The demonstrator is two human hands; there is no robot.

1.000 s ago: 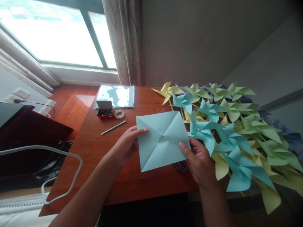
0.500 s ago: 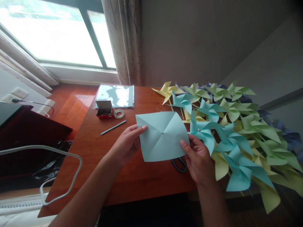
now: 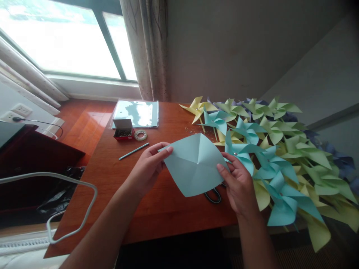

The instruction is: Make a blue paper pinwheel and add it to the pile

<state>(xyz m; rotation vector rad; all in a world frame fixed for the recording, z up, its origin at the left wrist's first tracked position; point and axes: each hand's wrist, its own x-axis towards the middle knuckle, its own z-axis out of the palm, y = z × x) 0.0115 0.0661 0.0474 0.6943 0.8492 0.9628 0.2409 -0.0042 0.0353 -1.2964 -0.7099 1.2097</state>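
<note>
A light blue square of paper (image 3: 193,175) is held in the air above the table, creased along its diagonals, with a small mark or hole at the centre. My left hand (image 3: 150,164) pinches its left corner, thumb on top. On the opposite side, my right hand (image 3: 237,179) grips the right corner between thumb and fingers. Under the paper's lower right edge shows the dark handle of a pair of scissors (image 3: 213,196); the rest is hidden. Left of the paper, a thin light blue stick (image 3: 134,151) lies on the wood.
Finished paper pinwheels in blue, such as one pinwheel (image 3: 283,200), green and yellow cover the right side. At the back left are a small red box (image 3: 123,134) of dark bits, a tape roll (image 3: 140,135) and plastic-wrapped paper sheets (image 3: 137,112). A white cable (image 3: 94,194) hangs at left.
The paper has turned in my hands, so its corners now point left, right, up and down. My right hand has shifted slightly to the right, and more of the scissors' handle shows.
</note>
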